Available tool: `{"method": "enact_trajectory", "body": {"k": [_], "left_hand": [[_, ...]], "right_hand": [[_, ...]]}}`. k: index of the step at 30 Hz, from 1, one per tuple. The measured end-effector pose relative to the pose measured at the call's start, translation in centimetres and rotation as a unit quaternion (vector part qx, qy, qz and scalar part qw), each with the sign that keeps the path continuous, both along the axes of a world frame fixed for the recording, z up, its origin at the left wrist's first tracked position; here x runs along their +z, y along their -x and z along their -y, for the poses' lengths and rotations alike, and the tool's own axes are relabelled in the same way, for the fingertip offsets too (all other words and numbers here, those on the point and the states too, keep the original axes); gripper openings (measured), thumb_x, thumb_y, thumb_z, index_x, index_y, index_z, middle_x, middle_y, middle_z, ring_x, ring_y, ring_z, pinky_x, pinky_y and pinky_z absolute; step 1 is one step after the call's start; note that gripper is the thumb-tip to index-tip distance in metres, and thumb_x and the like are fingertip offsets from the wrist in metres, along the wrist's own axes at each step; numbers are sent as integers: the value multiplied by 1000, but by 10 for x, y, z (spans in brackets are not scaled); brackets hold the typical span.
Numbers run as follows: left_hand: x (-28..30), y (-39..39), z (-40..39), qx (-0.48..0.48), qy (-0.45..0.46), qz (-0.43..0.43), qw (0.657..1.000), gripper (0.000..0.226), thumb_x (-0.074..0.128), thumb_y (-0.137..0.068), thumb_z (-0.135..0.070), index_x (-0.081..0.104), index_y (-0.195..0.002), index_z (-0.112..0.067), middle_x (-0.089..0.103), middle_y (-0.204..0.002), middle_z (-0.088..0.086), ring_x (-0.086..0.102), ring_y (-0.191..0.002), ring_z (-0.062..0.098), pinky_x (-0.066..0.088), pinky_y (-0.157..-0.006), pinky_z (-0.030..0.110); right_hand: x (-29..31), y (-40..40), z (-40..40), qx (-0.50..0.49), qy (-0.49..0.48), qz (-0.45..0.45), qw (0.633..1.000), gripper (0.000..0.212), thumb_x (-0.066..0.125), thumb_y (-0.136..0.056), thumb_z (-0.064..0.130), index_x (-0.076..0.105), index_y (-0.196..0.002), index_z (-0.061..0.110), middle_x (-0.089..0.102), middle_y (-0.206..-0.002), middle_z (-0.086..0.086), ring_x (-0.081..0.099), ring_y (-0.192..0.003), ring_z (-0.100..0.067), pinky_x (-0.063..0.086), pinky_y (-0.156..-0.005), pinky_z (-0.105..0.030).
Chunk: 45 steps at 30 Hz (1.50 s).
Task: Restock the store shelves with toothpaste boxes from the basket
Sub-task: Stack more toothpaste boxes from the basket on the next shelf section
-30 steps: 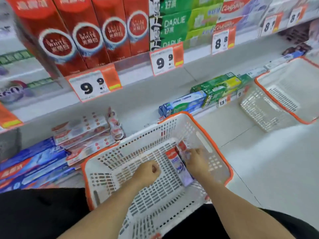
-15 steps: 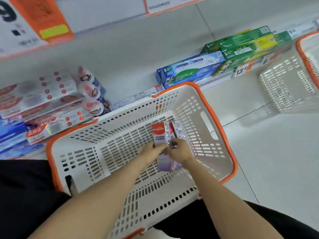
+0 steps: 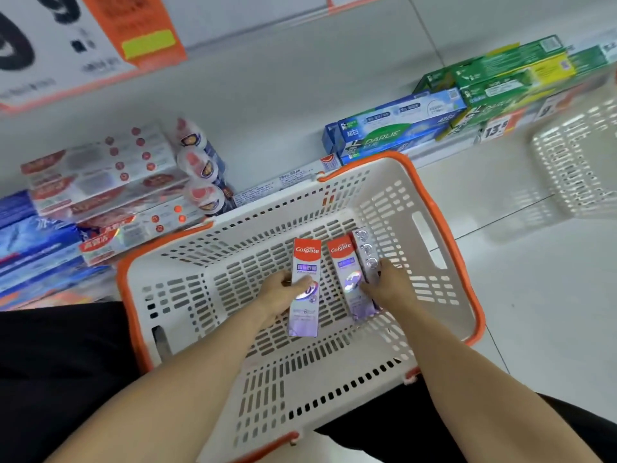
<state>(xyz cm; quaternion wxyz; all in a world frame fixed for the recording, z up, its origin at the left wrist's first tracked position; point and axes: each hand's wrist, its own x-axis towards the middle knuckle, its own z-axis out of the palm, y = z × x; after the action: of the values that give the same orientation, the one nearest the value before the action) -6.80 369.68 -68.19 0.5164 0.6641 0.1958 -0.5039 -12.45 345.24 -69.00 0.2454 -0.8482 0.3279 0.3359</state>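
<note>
Both of your hands were down inside the white basket with the orange rim [image 3: 444, 235], which filled the middle of the frame. Your left hand [image 3: 278, 295] gripped one purple Colgate box [image 3: 304, 289], fingers curled over its front and the thumb side behind it, just left of centre. That box stood with its long axis running up and down the frame, its red Colgate end pointing toward the top of the frame and its pale purple end toward the bottom, close to your wrist. Your right hand [image 3: 387, 284] grasped a second Colgate box [image 3: 350, 279] just right of centre, fingers wrapped round its right edge. It lay nearly parallel to the first, tilted slightly so its red end leaned toward the upper left, and the two boxes were near each other but apart. You could not tell whether either box touched the basket floor. In the upper left of the frame hung a large white and orange price tag [image 3: 100, 38]. Below it, at the left, lay red and white toothpaste boxes [image 3: 100, 175] stacked on their sides, with blue boxes [image 3: 36, 242] beneath them at the far left edge. At the upper right sat blue Darlie boxes [image 3: 397, 128] and green boxes [image 3: 507, 71] on the low shelf. A second white basket [image 3: 574, 155], blurred, stood at the right edge on the pale floor [image 3: 534, 295].
</note>
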Motion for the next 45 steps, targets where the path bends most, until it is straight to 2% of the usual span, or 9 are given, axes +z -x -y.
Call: {"method": "enact_trajectory", "body": {"k": [7,13,21,26,28,32,35,39,45], "left_hand": [[41,-8,0,33,74,-22,996,44,73,-87,-40,67,-120,-12,77,-107,5,73,-100,26,55,-94,44],[111,-12,16,84,200,-12,976,36,66,-93,-30,65,-126,-17,73,-120,5,66,-116,29,49,-105,48],[218,-7,-17,54,218,133,965,48,80,-74,-13,68,-120,-7,74,-115,11,69,-111,32,53,-99,46],[276,0,-67,99,179,209,956,31,81,-77,-1,74,-107,-5,78,-93,3,71,-76,13,54,-66,19],[296,2,-90,102,176,237,950,40,87,-66,-5,75,-104,-4,78,-100,8,73,-82,16,56,-69,22],[334,-2,-127,136,194,265,935,30,87,-62,-4,80,-92,-6,76,-105,15,74,-95,27,57,-87,38],[362,-11,-146,143,201,290,925,33,88,-63,-12,81,-95,-9,75,-110,16,70,-106,35,51,-102,52],[381,-21,-175,148,185,325,915,50,97,-58,-24,78,-100,-7,76,-102,17,73,-94,36,60,-84,47],[383,-21,-190,185,223,331,898,45,85,-66,-17,74,-109,-14,78,-103,8,75,-92,27,60,-68,29]], "right_hand": [[82,-31,10,-38,-135,25,990,15,80,-80,24,68,-81,15,70,-78,0,67,-74,-18,53,-62,-25],[186,-27,7,-85,-352,28,932,41,81,-82,21,69,-118,7,75,-112,-10,70,-107,-31,52,-95,-49],[273,-19,-44,-42,-402,118,907,52,82,-71,16,65,-120,12,74,-106,-13,67,-90,-22,50,-65,-32],[309,-29,-96,25,-444,177,878,37,78,-84,10,65,-118,9,70,-76,3,58,-66,-13,42,-54,-24],[324,-32,-113,27,-495,177,850,35,73,-88,12,64,-122,7,69,-76,5,59,-61,-9,46,-54,-22],[349,-36,-144,57,-596,216,771,44,60,-96,17,55,-139,12,63,-134,-16,63,-116,-30,53,-89,-40],[361,-37,-178,18,-666,258,700,45,49,-102,12,43,-147,13,55,-144,-16,53,-133,-32,49,-102,-42],[370,-44,-213,38,-513,366,776,64,75,-85,39,50,-143,28,68,-129,-4,64,-121,-23,51,-101,-39],[392,-45,-248,163,-359,425,815,46,42,-104,41,36,-149,48,44,-149,29,35,-140,8,24,-123,-36]]}}
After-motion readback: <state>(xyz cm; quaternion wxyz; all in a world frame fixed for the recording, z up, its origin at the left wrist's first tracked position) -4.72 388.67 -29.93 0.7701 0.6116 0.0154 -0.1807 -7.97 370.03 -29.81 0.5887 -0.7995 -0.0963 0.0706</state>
